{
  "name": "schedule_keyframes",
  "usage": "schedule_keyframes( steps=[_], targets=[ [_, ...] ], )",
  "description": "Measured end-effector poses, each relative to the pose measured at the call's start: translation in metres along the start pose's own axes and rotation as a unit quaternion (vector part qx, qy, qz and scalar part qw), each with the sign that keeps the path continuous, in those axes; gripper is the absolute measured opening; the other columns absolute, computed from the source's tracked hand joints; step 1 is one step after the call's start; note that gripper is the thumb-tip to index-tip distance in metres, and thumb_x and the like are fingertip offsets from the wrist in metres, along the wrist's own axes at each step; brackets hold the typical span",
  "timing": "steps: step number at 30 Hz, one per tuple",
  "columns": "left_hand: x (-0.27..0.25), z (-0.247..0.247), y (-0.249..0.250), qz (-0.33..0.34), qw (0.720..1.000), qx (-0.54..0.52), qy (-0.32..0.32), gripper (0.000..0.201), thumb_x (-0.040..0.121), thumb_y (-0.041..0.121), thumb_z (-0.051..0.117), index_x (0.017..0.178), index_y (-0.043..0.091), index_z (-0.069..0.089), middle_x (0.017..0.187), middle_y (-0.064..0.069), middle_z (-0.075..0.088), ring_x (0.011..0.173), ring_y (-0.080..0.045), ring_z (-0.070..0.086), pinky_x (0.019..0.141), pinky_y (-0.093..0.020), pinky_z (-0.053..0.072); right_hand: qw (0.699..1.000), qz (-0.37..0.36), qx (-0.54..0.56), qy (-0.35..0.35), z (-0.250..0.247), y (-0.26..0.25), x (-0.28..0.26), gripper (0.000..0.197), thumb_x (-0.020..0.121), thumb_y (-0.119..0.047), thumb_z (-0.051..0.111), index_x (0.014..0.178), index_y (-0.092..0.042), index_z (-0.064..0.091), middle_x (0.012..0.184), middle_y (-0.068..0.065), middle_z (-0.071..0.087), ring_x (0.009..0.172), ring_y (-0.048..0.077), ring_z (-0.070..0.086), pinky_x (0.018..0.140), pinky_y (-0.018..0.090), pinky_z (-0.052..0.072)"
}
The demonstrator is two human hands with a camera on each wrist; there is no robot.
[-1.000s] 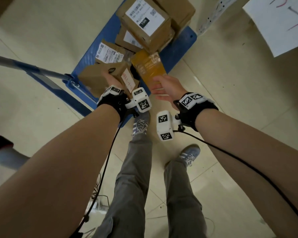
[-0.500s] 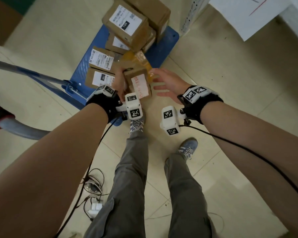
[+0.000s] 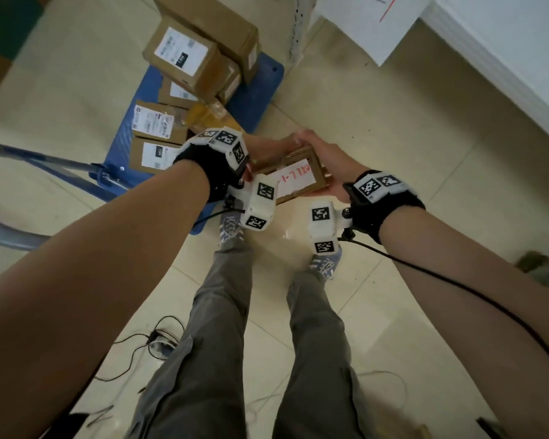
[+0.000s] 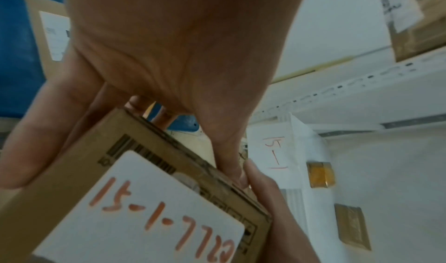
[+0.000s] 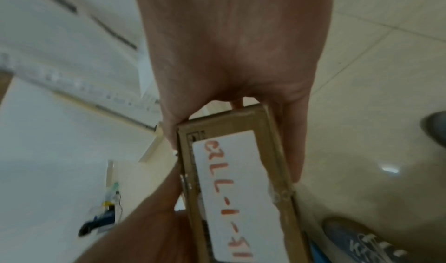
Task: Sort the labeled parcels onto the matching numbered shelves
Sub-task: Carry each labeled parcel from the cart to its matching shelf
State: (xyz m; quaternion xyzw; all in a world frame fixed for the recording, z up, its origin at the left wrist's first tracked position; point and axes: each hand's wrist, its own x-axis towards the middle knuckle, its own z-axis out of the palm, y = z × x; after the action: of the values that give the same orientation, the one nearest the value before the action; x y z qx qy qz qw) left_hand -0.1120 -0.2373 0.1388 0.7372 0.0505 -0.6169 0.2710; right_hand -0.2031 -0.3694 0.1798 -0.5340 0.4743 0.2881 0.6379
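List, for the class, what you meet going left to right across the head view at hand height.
cart handle → cart parcels → left hand → held parcel → right hand → floor

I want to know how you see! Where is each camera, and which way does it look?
Head: worn on the head, looks down at the floor, blue cart, both arms, legs, shoes.
Left wrist: looks along the left hand toward the white shelf.
Right wrist: looks along the right hand toward floor and one shoe.
All three share the small parcel with its red-written label.
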Motion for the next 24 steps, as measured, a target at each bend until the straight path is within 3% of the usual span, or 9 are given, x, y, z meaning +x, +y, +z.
schedule_keyframes(
  steps=[3,5,7,10,12,15,17,21,24],
  targets=[
    [-0.012,0.013,0.017,-0.003,1.0,0.025,-0.003,0.051,0.093,0.066,0.046,0.074,0.019,0.05,0.081,-0.013,0.055,0.053,-0.014,0.053,0.063,-0.028,0.04,1.0,-0.005,0.026,0.005,-0.022,-0.001,-0.027,0.052,0.083,-0.052,0.074,0.115,-0.011,0.071,0.099,0.013,0.078,0.087,0.025,0.076,0.078,0.053,0.062],
    [-0.035,0.014,0.033,-0.004,0.999,0.034,0.009,0.047,0.095,0.062,0.049,0.075,0.019,0.049,0.075,-0.007,0.053,0.06,-0.015,0.051,0.061,-0.027,0.04,0.999,-0.004,0.048,0.013,-0.037,-0.003,-0.043,0.044,0.086,-0.048,0.071,0.111,-0.012,0.072,0.101,0.014,0.077,0.096,0.03,0.074,0.082,0.055,0.061],
    [-0.054,0.016,0.048,-0.006,1.0,0.021,-0.005,0.054,0.083,0.073,0.055,0.073,0.021,0.05,0.073,-0.005,0.057,0.066,-0.02,0.052,0.063,-0.027,0.042,0.996,0.002,0.092,0.008,-0.05,-0.007,-0.061,0.032,0.091,-0.044,0.066,0.102,-0.014,0.071,0.098,0.014,0.076,0.098,0.032,0.073,0.089,0.054,0.059],
    [-0.061,0.021,0.062,-0.02,1.0,0.008,-0.015,0.068,0.058,0.084,0.056,0.083,0.022,0.06,0.105,-0.009,0.073,0.098,-0.029,0.067,0.096,-0.038,0.048,0.986,0.015,0.167,0.0,-0.067,-0.014,-0.094,0.023,0.096,-0.038,0.061,0.09,-0.017,0.065,0.09,0.013,0.071,0.09,0.031,0.069,0.096,0.049,0.054],
    [-0.079,0.025,0.077,0.002,1.0,0.008,-0.007,0.054,0.077,0.077,0.05,0.09,0.026,0.06,0.115,-0.014,0.071,0.11,-0.034,0.066,0.106,-0.049,0.045,0.979,0.011,0.202,0.004,-0.075,-0.017,-0.111,0.025,0.098,-0.036,0.058,0.083,-0.016,0.061,0.089,0.014,0.068,0.09,0.032,0.067,0.096,0.05,0.053],
    [-0.115,0.026,0.105,0.028,1.0,0.006,-0.013,0.046,0.093,0.067,0.043,0.108,0.026,0.059,0.111,-0.014,0.069,0.109,-0.034,0.066,0.109,-0.05,0.042,0.965,0.007,0.26,0.029,-0.087,-0.022,-0.134,0.024,0.096,-0.038,0.061,0.091,-0.015,0.062,0.098,0.016,0.071,0.098,0.035,0.067,0.092,0.053,0.056],
    [-0.135,0.027,0.124,0.042,0.999,0.004,-0.007,0.045,0.095,0.063,0.043,0.115,0.025,0.057,0.098,-0.011,0.066,0.101,-0.033,0.067,0.109,-0.05,0.043,0.955,0.005,0.294,0.045,-0.095,-0.025,-0.147,0.026,0.096,-0.039,0.06,0.091,-0.013,0.064,0.08,0.014,0.076,0.087,0.034,0.07,0.092,0.053,0.056],
    [-0.171,0.031,0.157,0.082,0.997,0.004,-0.008,0.048,0.096,0.062,0.043,0.119,0.024,0.059,0.097,-0.012,0.066,0.094,-0.031,0.068,0.104,-0.049,0.048,0.94,-0.011,0.337,0.059,-0.11,-0.036,-0.174,0.031,0.095,-0.04,0.059,0.103,-0.011,0.066,0.082,0.015,0.077,0.083,0.034,0.071,0.087,0.05,0.058],
    [-0.19,0.033,0.182,0.103,0.994,0.018,-0.013,0.045,0.09,0.069,0.046,0.108,0.031,0.062,0.103,-0.009,0.068,0.096,-0.029,0.07,0.105,-0.051,0.046,0.927,-0.033,0.364,0.08,-0.122,-0.049,-0.195,0.029,0.094,-0.038,0.061,0.101,-0.01,0.064,0.081,0.015,0.077,0.081,0.035,0.071,0.079,0.049,0.061]
  ],
)
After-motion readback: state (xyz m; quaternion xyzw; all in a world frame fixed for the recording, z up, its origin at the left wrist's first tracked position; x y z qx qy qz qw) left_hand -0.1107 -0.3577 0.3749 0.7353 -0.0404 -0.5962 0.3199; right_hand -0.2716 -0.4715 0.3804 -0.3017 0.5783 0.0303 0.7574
